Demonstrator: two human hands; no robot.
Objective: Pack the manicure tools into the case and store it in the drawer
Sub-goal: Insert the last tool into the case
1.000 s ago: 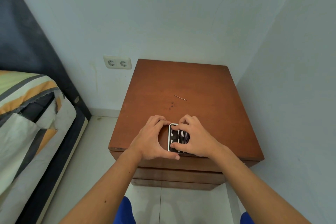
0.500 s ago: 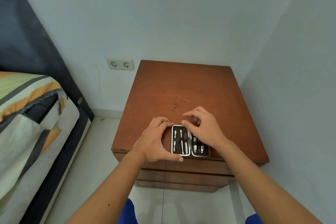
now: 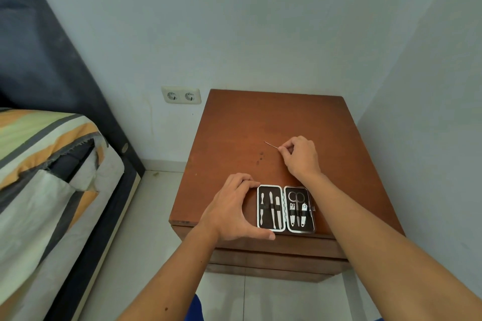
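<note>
A small manicure case lies open flat near the front edge of a brown wooden nightstand. Both black halves hold several silver tools under straps, scissors among them. My left hand cups the case's left side, thumb at its front corner, fingers at its back corner. My right hand is farther back on the top. Its fingertips pinch the near end of a thin silver pin-like tool that lies on the wood.
Drawer fronts show below the nightstand top, shut. A bed with a striped cover stands at the left across a strip of tiled floor. A double wall socket sits on the back wall. A wall runs close on the right.
The case went from nearly shut under both hands to lying open flat. My right hand left it and reached back to the thin tool. My left hand stayed on the case.
</note>
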